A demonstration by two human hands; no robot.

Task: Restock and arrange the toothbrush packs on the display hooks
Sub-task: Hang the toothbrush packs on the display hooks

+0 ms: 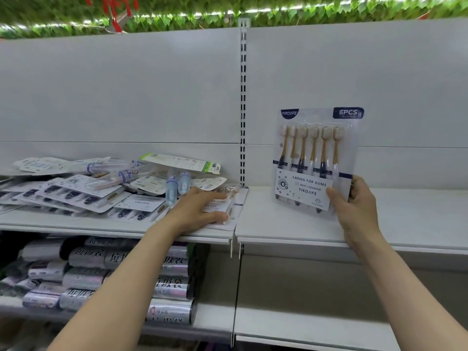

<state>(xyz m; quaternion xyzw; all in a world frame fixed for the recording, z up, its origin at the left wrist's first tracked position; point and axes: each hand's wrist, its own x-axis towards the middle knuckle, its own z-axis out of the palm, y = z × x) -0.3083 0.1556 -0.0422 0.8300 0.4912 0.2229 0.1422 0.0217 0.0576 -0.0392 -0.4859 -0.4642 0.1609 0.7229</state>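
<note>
Right hand [355, 198] grips upright clear toothbrush pack [317, 158]: 6 gold-necked brushes.

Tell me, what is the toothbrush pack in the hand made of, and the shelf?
The toothbrush pack held by the right hand looks like a clear, glossy plastic blister over printed card: it glints and the brushes show through. The shelf looks like painted metal, smooth, matte and pale grey, though that is uncertain.

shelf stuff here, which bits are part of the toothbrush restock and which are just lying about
Part of the job:
- six-brush pack, held upright by the right hand
- pile of toothbrush packs
- flat pack under the left hand

Just lying about:
- silver rolls on the lower shelf
- leaf garland overhead
</note>
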